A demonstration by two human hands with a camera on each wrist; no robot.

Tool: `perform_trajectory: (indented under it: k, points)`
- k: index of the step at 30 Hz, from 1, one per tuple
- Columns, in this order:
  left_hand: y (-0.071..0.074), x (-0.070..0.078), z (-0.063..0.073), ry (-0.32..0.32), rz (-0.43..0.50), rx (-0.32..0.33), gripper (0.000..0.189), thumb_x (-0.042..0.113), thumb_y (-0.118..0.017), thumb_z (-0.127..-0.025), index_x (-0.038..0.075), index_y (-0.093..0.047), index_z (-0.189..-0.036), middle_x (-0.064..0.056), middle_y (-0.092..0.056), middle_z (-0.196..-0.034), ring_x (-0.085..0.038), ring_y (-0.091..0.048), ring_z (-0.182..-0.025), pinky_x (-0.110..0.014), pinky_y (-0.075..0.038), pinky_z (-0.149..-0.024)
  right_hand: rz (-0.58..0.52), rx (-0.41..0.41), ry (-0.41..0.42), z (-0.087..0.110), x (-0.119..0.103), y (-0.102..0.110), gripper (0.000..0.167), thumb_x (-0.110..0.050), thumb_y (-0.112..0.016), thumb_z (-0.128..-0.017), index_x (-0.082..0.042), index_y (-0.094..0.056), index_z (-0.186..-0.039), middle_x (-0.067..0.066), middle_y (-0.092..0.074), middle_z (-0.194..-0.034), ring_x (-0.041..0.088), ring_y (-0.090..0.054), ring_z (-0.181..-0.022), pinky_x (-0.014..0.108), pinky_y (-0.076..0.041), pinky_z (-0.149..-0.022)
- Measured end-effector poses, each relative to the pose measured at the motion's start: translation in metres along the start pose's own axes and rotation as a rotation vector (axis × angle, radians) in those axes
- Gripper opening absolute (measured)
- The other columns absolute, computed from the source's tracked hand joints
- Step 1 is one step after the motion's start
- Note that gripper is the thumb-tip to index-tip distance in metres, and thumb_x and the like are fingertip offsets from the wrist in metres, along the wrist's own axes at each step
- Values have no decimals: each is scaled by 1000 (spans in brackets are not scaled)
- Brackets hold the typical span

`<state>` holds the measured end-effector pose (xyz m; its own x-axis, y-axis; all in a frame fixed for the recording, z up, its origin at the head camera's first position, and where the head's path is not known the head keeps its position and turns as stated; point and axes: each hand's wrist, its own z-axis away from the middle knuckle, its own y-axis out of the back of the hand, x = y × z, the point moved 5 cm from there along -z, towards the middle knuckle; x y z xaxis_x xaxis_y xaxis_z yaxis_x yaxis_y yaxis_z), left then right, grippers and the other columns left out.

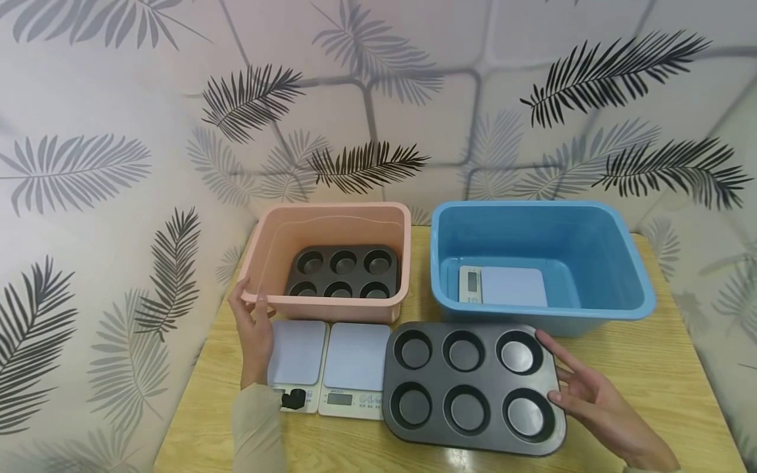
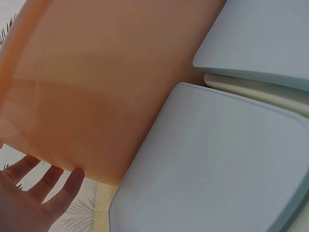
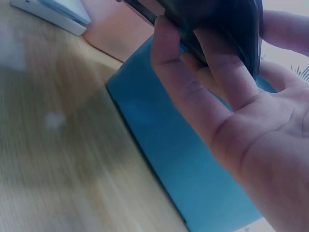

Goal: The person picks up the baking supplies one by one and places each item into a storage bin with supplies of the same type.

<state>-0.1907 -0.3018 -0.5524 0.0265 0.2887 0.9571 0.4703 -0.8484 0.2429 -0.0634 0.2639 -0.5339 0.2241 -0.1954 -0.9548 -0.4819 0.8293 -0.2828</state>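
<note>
My right hand [image 1: 597, 401] grips a dark six-cup muffin pan [image 1: 439, 387] by its right edge, the fingers curled beneath it in the right wrist view. The pan is in front of the blue bin and overlaps the right side of a kitchen scale in the head view. At the front left corner of the pink bin [image 1: 331, 310], my left hand [image 1: 255, 335] touches the rim and outer wall with spread, slightly bent fingers [image 2: 67, 188]. Another muffin pan [image 1: 331, 268] lies inside that bin. Just in front of it are two white kitchen scales [image 1: 357, 358] [image 1: 298, 351], side by side.
The blue bin [image 1: 633, 289] stands at the back right with one white kitchen scale [image 1: 513, 287] inside. Both bins stand on a wooden table [image 1: 662, 368], close to the leaf-patterned backdrop [image 1: 414, 125]. A small black object [image 1: 294, 399] overlaps the left scale's front.
</note>
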Motion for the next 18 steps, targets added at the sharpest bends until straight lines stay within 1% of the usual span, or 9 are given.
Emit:
perform_trajectory:
  k: [4,9,11,13,16,18]
  points:
    - [0,0,0,7,7,3,54,25,-47,-114,22,-32,-166,-8,-36,-170,-16,-48,-126,-22,-53,-88,8,-15,15,-1,-8,-2,84,10,-44,-110,-20,-4,-178,-30,-25,-172,-1,-53,-148,32,-59,-109]
    - [-1,3,1,17,12,7,54,26,-47,-115,22,-32,-166,-7,-36,-171,-18,-49,-127,-23,-53,-89,1,-59,45,-2,-19,-3,87,15,-43,-109,-18,-2,-178,-23,-27,-176,8,-58,-147,36,-60,-108]
    - [0,2,1,19,4,7,54,26,-47,-115,22,-31,-166,-8,-35,-172,-19,-49,-129,-23,-53,-89,-3,-72,55,-3,-22,-3,88,16,-43,-108,-16,-1,-177,-19,-25,-178,10,-58,-148,38,-60,-108]
    - [0,3,1,17,2,9,54,26,-47,-115,21,-32,-166,-9,-35,-171,-19,-49,-128,-22,-53,-89,1,-78,60,-5,-24,-4,88,17,-43,-107,-15,-1,-177,-18,-22,-180,9,-55,-150,37,-60,-109]
    - [-1,4,2,14,4,14,53,27,-47,-115,21,-32,-166,-9,-36,-170,-16,-49,-126,-22,-53,-89,-23,-116,91,-9,-29,-8,87,20,-41,-106,-11,0,-177,-13,-19,-183,12,-52,-154,38,-59,-111]
    - [-2,5,2,13,13,17,53,27,-47,-114,20,-33,-165,-8,-37,-169,-14,-49,-124,-22,-54,-89,-64,-153,115,-10,-33,-11,87,21,-38,-106,-10,2,-176,-9,-23,-183,16,-53,-154,40,-58,-111]
